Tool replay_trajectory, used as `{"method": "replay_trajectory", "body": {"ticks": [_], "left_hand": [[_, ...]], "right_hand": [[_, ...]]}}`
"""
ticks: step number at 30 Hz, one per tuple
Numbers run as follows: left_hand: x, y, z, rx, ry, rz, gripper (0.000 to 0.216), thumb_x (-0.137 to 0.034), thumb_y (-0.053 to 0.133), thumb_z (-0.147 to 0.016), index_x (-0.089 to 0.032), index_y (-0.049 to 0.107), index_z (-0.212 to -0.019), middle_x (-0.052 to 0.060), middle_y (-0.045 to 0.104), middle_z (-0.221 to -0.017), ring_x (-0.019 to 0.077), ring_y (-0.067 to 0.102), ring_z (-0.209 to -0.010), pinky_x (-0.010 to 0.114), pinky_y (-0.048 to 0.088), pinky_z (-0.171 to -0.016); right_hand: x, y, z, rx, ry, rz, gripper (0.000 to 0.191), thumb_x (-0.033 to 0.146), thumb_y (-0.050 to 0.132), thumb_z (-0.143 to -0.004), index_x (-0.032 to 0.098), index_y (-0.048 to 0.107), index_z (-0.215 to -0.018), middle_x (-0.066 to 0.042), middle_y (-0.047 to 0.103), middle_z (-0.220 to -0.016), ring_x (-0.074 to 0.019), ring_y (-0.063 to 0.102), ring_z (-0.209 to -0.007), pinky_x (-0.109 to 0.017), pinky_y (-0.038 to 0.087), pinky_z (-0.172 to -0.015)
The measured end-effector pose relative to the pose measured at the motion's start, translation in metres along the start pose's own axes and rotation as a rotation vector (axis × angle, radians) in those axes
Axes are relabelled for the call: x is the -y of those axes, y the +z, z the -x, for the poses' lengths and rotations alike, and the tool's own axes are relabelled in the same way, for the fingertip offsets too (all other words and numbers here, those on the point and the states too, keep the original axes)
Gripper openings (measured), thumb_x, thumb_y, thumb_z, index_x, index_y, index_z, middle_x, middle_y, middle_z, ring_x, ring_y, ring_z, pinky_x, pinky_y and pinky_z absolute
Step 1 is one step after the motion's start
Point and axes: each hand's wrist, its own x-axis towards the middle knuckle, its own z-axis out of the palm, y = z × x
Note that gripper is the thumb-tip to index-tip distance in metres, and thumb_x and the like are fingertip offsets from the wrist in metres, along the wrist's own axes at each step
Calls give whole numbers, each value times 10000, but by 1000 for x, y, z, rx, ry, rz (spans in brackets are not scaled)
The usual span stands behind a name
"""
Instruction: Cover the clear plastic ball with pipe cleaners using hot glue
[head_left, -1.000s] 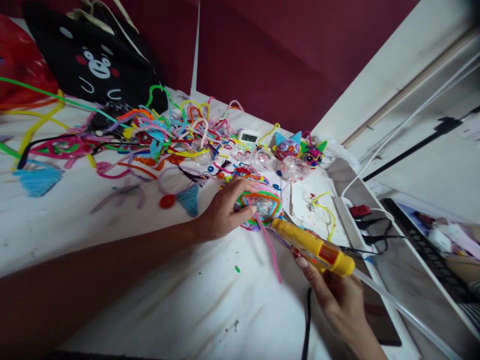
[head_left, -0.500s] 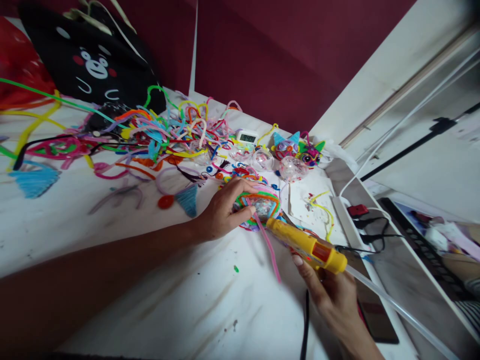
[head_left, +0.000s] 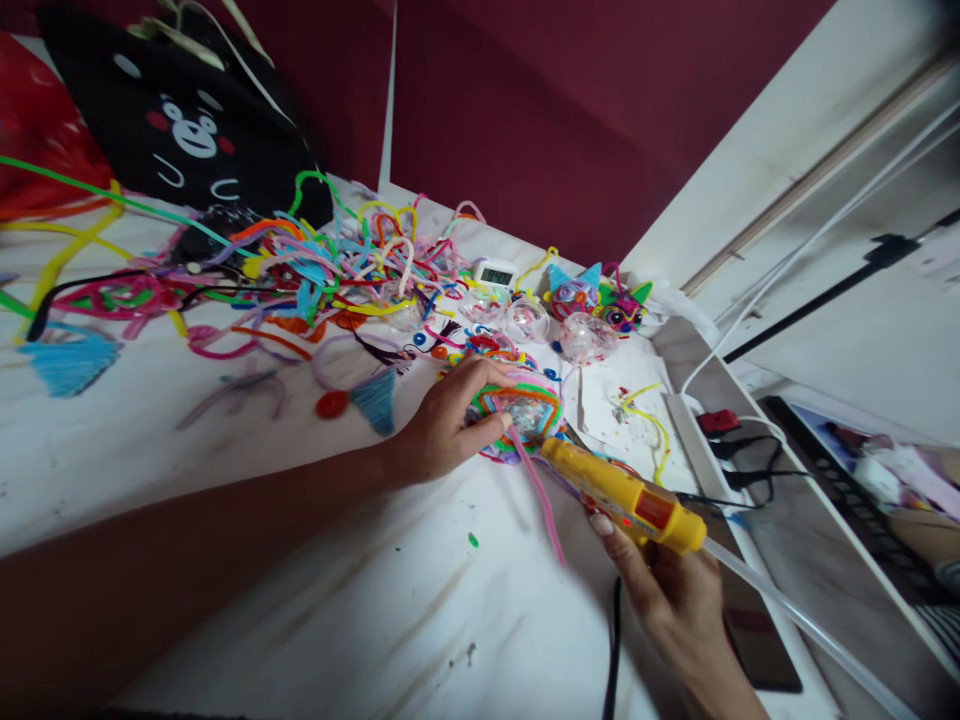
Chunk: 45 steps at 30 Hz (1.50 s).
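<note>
My left hand (head_left: 454, 425) is closed on a round pipe-cleaner craft piece (head_left: 553, 405), ringed in green, orange and pink around a clear, glittery middle. Under its thumb is one end of a pink pipe cleaner (head_left: 546, 505), whose loose end trails toward me over the table. A yellow hot glue gun (head_left: 611, 488) is gripped in my right hand (head_left: 679, 605), its nozzle just right of the craft piece. From the gun's back sticks a long clear glue stick (head_left: 799, 612). My right fingers are partly hidden behind the gun's handle.
A tangle of coloured pipe cleaners (head_left: 315, 265) covers the back left, before a black bag (head_left: 187, 130). Behind the craft piece stand a small digital clock (head_left: 495, 273), clear plastic balls (head_left: 589, 338) and finished animal figures (head_left: 574, 290). A power strip (head_left: 694, 425) and phone (head_left: 761, 640) lie right.
My right hand has drawn the glue gun slightly to the right, away from the craft piece. The left hand keeps its hold in the same place.
</note>
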Motion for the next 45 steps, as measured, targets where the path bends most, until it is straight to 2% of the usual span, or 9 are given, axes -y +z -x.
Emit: {"method": "replay_trajectory", "body": {"ticks": [5, 8, 16, 23, 33, 40, 45], "left_hand": [[0, 1, 0, -4, 12, -7, 218, -147, 574, -856, -181, 536, -1068, 122, 613, -1190, 252, 570, -1215, 432, 446, -1040], [0, 1, 0, -3, 5, -17, 206, -149, 571, -859, -184, 536, -1059, 116, 616, -1173, 250, 573, -1209, 432, 453, -1034], [0, 1, 0, -9, 2, -19, 205, -151, 558, -861, -174, 547, -1065, 113, 613, -1157, 252, 576, -1198, 429, 455, -1029], [-1, 1, 0, 9, -9, 12, 210, -160, 559, -855, -195, 560, -1062, 108, 617, -1194, 274, 571, -1210, 465, 450, -1031], [1, 0, -1, 10, 6, -2, 208, -144, 562, -863, -185, 553, -1067, 106, 613, -1182, 248, 568, -1206, 423, 436, -1043], [0, 0, -1, 9, 1, -10, 196, -162, 567, -869, -180, 555, -1064, 106, 609, -1179, 256, 564, -1214, 422, 436, -1041], [-1, 0, -1, 10, -4, -9, 195, -162, 568, -868, -172, 557, -1063, 108, 610, -1173, 257, 568, -1206, 413, 436, -1039]], "right_hand": [[1, 2, -1, 4, -43, 35, 152, 226, 605, -901, 239, 660, -1041, -57, 696, -909, -203, 681, -785, -358, 600, -733], [1, 4, 0, 21, -53, 62, 153, 230, 601, -904, 233, 653, -1048, -50, 701, -864, -225, 693, -812, -378, 591, -753], [-6, 9, 4, -5, -100, 105, 189, 209, 588, -913, 231, 624, -1097, -80, 684, -1021, -223, 683, -899, -364, 577, -765], [-14, 13, 11, -32, -49, 182, 274, 253, 600, -906, 203, 602, -1175, -119, 668, -1156, -280, 645, -1069, -491, 534, -924], [-17, 7, 14, 7, -96, 179, 277, 223, 595, -910, 229, 609, -1187, -86, 687, -1148, -258, 664, -1035, -409, 552, -864], [-21, 3, 19, -14, -64, 207, 270, 246, 617, -905, 218, 612, -1173, -104, 668, -1183, -269, 650, -1076, -438, 539, -914], [-21, 1, 17, -44, -88, 220, 236, 238, 615, -901, 213, 629, -1135, -107, 686, -1117, -262, 671, -1009, -421, 560, -873]]}}
